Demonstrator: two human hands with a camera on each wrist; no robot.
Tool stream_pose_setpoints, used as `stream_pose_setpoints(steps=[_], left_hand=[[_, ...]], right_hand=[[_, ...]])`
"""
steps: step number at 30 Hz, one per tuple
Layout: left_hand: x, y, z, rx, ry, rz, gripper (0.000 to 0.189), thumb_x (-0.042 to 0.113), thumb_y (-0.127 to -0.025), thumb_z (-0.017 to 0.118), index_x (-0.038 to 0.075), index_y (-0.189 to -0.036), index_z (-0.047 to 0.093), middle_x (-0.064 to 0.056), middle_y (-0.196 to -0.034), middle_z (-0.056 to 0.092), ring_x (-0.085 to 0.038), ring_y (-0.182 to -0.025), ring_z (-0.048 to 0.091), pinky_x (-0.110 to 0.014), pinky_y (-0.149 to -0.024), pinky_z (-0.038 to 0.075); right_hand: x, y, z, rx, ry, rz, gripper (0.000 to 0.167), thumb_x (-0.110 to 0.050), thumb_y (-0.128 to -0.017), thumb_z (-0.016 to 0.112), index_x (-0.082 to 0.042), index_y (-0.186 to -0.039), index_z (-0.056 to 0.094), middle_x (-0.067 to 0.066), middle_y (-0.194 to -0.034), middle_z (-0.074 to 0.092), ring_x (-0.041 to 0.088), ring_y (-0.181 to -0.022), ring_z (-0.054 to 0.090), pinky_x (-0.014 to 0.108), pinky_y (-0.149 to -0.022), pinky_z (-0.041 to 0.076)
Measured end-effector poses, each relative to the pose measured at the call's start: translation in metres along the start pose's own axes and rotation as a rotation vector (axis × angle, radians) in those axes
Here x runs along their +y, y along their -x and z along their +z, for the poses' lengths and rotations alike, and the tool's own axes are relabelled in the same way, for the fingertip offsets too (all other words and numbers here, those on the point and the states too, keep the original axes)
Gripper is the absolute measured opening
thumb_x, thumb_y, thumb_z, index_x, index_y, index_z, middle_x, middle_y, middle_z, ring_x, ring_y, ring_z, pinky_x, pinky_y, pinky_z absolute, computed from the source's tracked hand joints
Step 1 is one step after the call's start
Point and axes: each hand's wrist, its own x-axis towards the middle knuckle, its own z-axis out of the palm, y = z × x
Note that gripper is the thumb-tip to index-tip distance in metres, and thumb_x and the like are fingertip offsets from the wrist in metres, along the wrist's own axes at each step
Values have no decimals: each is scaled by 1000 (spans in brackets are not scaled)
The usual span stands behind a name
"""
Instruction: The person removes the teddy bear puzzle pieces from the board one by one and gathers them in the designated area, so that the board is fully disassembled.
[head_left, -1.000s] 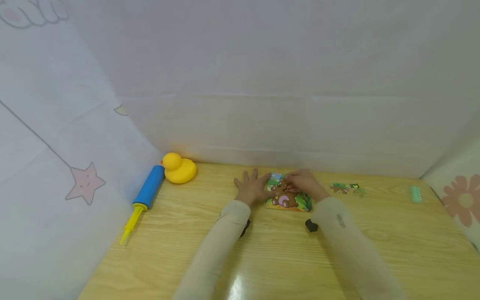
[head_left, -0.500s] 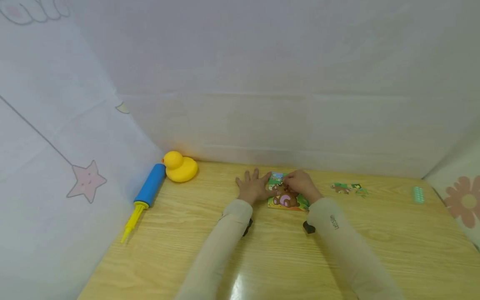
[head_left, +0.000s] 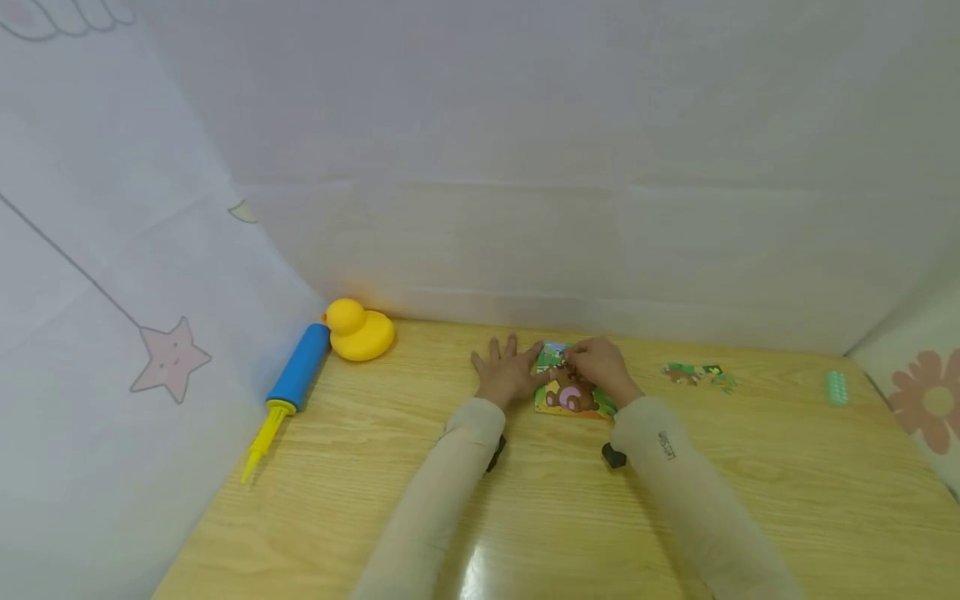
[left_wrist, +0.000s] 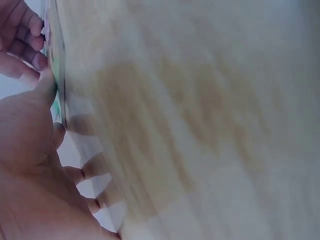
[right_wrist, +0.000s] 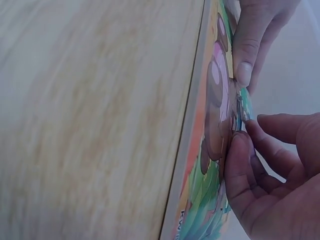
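The puzzle [head_left: 574, 400], a flat board with a brown bear picture, lies on the tabletop [head_left: 337, 517] near its back edge, between the person's two hands. The left hand [head_left: 507, 378] is spread wide, fingers straight and fanned out on the tabletop at the puzzle's left, with the thumb reaching over the left edge to rest on the board. The right hand [head_left: 600, 367] is over the puzzle's upper right part, its fingers curled, thumb and forefinger pinching a small piece [right_wrist: 239, 118] against the board; most of that piece is hidden by the fingers. Green leaves show on the lower right of the picture, below the right hand. Well to the right, a few loose pieces [head_left: 682, 374] lie close together, brown, green and yellow. Farther right, near the tabletop's end, is a mint-green block [head_left: 837, 388] with a bumpy surface. At the far left, a yellow duck [head_left: 363, 335] sits just beside the blue end of a pump [head_left: 302, 362], whose yellow nozzle points toward the person. Both arms wear pale sleeves [head_left: 438, 492]. A white cloth [head_left: 480, 233] hangs behind the tabletop; a pink star [head_left: 171, 360] is printed at the left, a flower [head_left: 933, 402] at the right.
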Motion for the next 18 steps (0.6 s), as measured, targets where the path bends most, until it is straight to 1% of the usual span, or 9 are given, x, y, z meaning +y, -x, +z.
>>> stream_pose_setpoints(steps=[3,6,8,10,13,15,18], left_hand=[[0,0,1,1,-2,-9,71,73,-95,44,45,-159,27,-8,-172,13,-44,-158,5,-76,-119,5],[-1,0,0,4,-7,-22,72,74,-95,45,46,-158,27,-8,-172,14,-43,-158,6,-75,-119,6],[-2,0,0,4,-6,-24,72,74,-94,46,46,-158,27,-8,-172,14,-43,-158,6,-75,-119,7],[-1,2,0,3,-2,-22,73,74,-94,46,46,-158,28,-8,-172,14,-42,-158,6,-74,-119,7],[1,3,-1,5,3,-14,73,74,-94,47,45,-158,29,-8,-172,14,-42,-158,7,-74,-120,8],[1,3,-1,9,-5,-14,73,74,-93,48,45,-158,29,-7,-172,15,-42,-158,8,-74,-120,8],[1,2,-1,13,-18,-15,72,74,-94,48,46,-158,29,-7,-172,15,-42,-158,8,-74,-120,9]], right_hand=[[-1,1,1,19,2,-3,36,-27,-102,56,-2,-121,74,16,-110,75,25,-90,67,32,-72,55],[-4,1,4,31,-35,3,34,-25,-101,58,-1,-121,73,18,-116,74,27,-94,70,32,-73,58],[-5,1,7,33,-86,10,33,-21,-101,59,1,-122,72,20,-113,74,26,-89,72,31,-71,60],[-4,1,8,42,-128,21,31,-18,-100,60,2,-121,72,19,-107,75,21,-79,73,28,-66,61],[-3,2,10,63,-186,45,29,-15,-98,62,2,-119,72,19,-102,76,15,-69,71,26,-63,61],[-3,2,10,77,-213,61,27,-15,-98,64,2,-117,73,18,-99,76,12,-65,70,24,-61,60],[-4,1,11,85,-269,83,26,-14,-98,64,3,-116,73,17,-97,76,10,-65,70,23,-62,60]])
